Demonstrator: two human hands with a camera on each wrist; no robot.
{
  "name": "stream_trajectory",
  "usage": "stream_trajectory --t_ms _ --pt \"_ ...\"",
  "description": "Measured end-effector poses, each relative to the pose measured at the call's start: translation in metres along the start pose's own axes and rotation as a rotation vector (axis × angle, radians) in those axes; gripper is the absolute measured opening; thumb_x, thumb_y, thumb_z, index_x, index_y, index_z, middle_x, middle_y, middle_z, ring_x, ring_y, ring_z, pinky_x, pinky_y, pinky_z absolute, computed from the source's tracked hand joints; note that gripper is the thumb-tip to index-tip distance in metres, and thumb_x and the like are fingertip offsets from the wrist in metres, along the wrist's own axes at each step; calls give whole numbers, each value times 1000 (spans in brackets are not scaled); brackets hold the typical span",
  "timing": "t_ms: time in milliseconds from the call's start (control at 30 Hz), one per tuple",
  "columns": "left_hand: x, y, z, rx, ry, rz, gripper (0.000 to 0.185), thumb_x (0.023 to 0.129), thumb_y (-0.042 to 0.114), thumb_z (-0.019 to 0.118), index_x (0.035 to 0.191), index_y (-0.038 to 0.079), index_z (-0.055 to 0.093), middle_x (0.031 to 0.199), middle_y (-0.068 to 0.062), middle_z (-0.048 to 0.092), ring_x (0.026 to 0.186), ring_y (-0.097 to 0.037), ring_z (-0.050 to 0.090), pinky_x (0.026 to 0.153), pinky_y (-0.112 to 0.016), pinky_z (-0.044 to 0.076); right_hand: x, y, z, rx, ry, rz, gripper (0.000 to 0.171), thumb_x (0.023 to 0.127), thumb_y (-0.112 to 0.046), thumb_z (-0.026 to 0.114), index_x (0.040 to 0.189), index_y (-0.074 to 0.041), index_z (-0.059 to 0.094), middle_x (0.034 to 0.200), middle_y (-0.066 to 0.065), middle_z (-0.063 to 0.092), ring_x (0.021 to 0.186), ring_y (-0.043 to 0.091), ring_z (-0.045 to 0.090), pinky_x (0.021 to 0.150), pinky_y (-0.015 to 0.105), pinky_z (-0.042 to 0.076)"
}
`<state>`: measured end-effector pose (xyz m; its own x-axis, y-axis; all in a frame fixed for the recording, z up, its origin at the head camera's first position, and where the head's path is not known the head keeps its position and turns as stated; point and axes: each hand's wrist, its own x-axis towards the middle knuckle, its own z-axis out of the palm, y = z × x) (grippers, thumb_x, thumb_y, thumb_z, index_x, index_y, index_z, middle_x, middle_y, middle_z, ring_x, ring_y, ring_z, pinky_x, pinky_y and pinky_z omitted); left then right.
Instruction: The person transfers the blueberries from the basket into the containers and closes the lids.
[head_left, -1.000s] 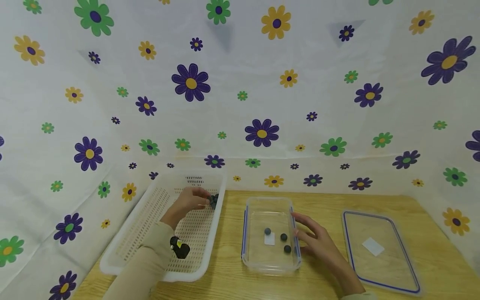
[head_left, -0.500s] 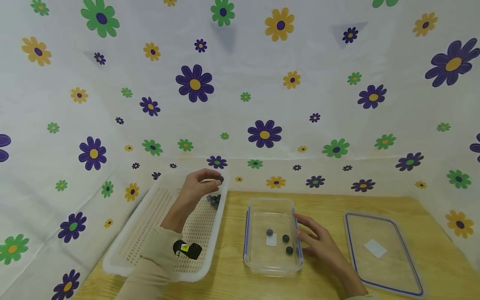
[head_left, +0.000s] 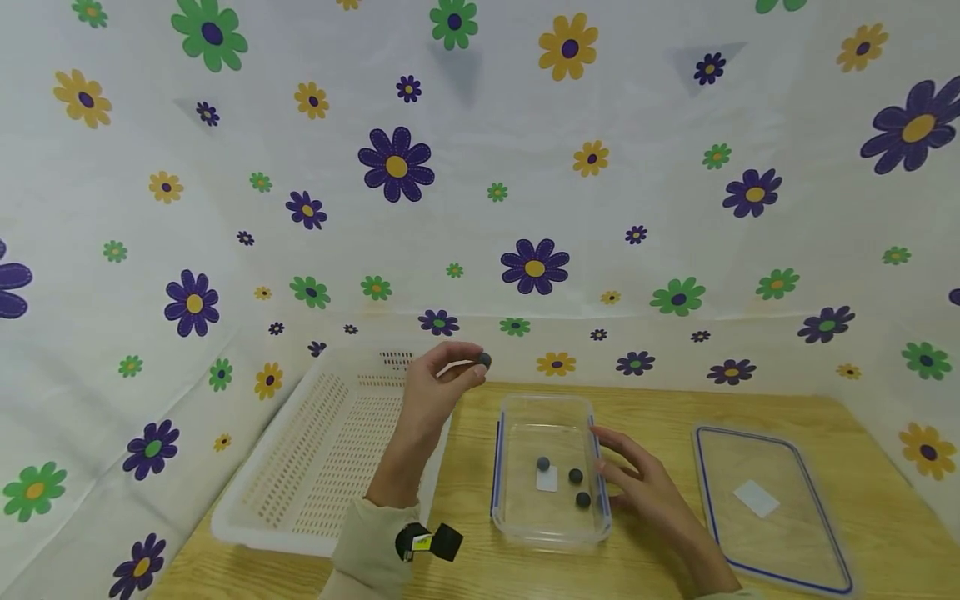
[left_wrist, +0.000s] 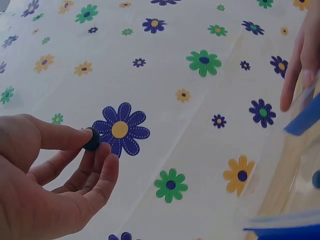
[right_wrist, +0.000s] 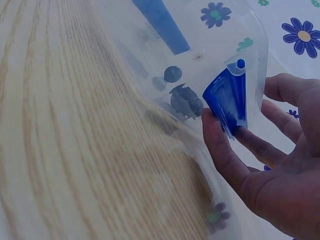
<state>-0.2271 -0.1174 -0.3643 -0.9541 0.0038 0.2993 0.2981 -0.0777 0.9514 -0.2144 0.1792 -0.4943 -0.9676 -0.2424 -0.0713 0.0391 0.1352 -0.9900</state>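
At the far left, behind and below the left fingers, lies the white perforated basket (head_left: 322,454); any contents are hidden by the arm. The left hand (head_left: 435,385) is raised above the basket's right rim, thumb and forefinger closed in a light pinch on a small dark ball (head_left: 483,360), the other fingers loosely curled beneath it, as the left wrist view shows (left_wrist: 92,138). That hold looks slight: only the fingertips meet the round ball, so it could roll out of the pinch, bounce on the wooden table (head_left: 660,408) and run off, or drop back into the basket. To the right of and below those fingertips stands the clear container (head_left: 547,533) with blue clips, three more dark balls (head_left: 576,476) and a white label on its floor. The right hand (head_left: 637,487) rests against the container's right wall, fingers nearly straight and spread, one fingertip (right_wrist: 210,122) touching a blue clip (right_wrist: 227,97); a nudge there could shift the container. Beyond lies the lid (head_left: 772,500).
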Motion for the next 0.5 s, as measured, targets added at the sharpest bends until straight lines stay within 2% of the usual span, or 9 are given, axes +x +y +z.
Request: stream_trajectory --t_ms 100,267,400,500 --pt "-8 -8 10 -36 32 1 24 91 -9 69 115 -7 66 116 -20 65 104 -32 68 88 -29 57 0 1 0 10 0 5 52 105 -23 60 154 -17 45 162 19 33 140 54 38 87 48 59" --pt "-26 -28 33 -11 86 28 22 92 -8 71 113 -4 69 117 -18 66 104 -32 68 89 -29 57 1 3 -2 20 -12 4 53 105 -24 61 155 -17 45 163 19 32 139 54 40 87 49 59" --pt "-33 -46 48 -28 68 54 22 90 -10 71 111 -6 69 112 -21 67 104 -36 68 86 -27 58 3 4 -3 24 -24 2 54 105 -27 61 155 -19 44 164 17 30 142 53 36 89 50 58" --pt "-35 -61 56 -66 35 44 22 90 -10 71 112 -7 69 112 -22 67 103 -36 67 85 -26 58 3 4 -4 25 -25 0 54 105 -27 61 155 -19 44 164 17 30 143 53 34 89 50 58"
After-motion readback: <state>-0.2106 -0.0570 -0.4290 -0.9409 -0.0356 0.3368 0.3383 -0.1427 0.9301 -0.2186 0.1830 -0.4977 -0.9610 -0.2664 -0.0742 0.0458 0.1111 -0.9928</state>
